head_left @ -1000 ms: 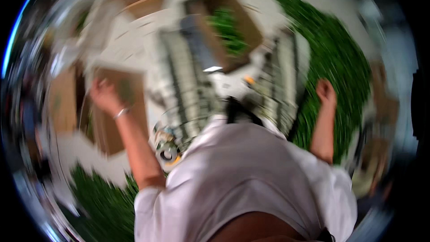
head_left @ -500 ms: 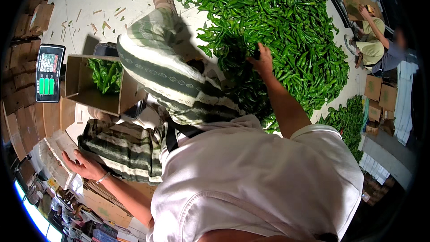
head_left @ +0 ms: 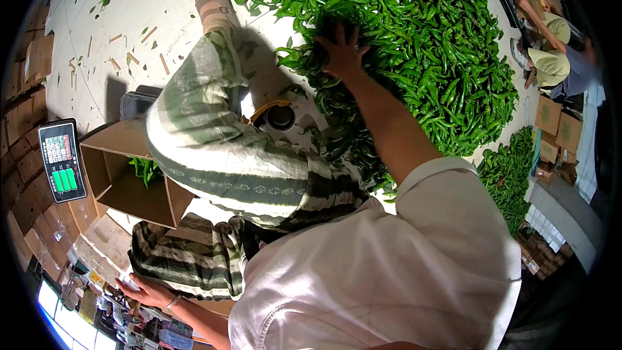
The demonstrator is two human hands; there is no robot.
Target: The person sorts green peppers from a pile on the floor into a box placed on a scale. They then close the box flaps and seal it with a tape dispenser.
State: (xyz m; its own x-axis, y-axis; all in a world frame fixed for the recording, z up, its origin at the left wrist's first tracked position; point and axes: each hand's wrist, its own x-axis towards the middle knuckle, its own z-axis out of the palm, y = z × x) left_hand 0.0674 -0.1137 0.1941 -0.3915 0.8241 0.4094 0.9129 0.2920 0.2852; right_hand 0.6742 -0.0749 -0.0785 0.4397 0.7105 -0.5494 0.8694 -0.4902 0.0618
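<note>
Glowing at the far left, a weighing scale display (head_left: pixel 60 161) stands beside an open cardboard box (head_left: pixel 123 178) holding a few green peppers. The left hand (head_left: pixel 148 291) lies low behind it, fingers spread, gripping nothing. Farther right, the right hand (head_left: pixel 341 48) presses open-fingered onto the big green pepper heap (head_left: pixel 421 45) covering the floor; whether it clasps any pepper cannot be told.
</note>
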